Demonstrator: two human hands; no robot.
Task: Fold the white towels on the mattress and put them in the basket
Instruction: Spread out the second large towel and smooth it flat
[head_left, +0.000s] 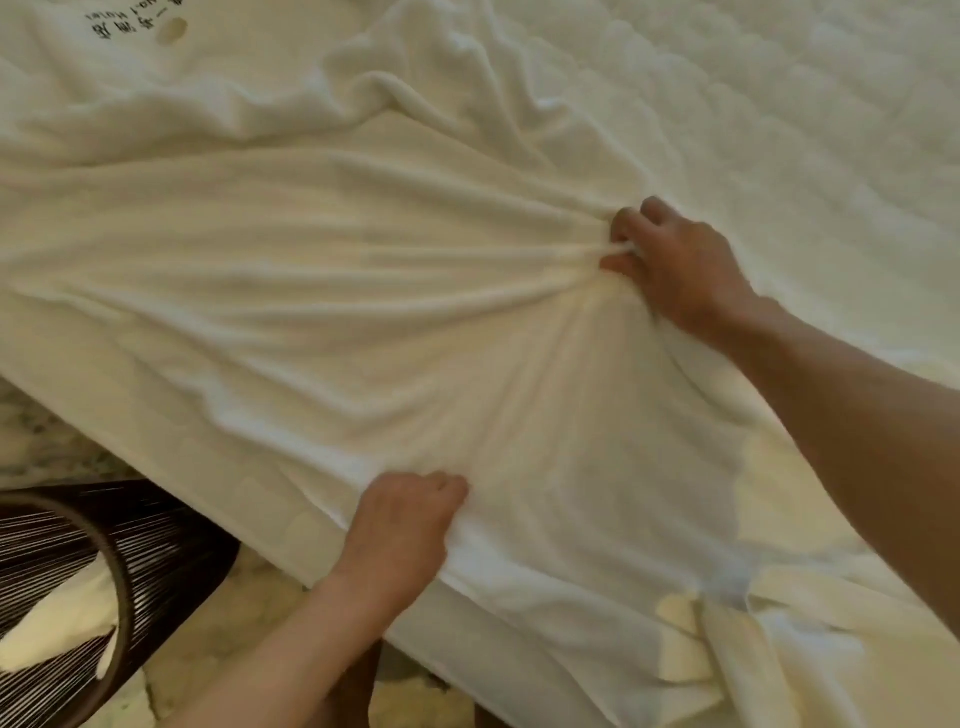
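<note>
A large white towel (311, 312) lies spread across the near part of the mattress (779, 130), running from the left edge of the view to the lower right. It is not flat: long folds fan out over it from one gathered point.

The right hand (675, 265) is at that point, on the far right side of the towel. Its fingers are curled and clenched round a bunch of the cloth, with a small ridge of towel showing between the fingers and thumb. The bare forearm reaches in from the right edge of the view.

The left hand (405, 530) is at the towel's near edge, where the cloth meets the mattress's front edge. Its fingers are curled down and grasp that edge, knuckles up. The two hands are well apart, with taut, creased towel between them.

Behind this towel a second towel (415, 88) lies crumpled in soft heaps on the mattress. At the top left, white cloth carries dark printed lettering (130, 21), too blurred to read.

At the lower right more white cloth (727, 649) hangs over the mattress edge; whether it is part of the same towel cannot be told.

A dark round basket (156, 535) with thin vertical strands stands on the pale floor (249, 597) at the lower left, just beside the mattress. A folded white piece (57, 629) lies inside it.
</note>
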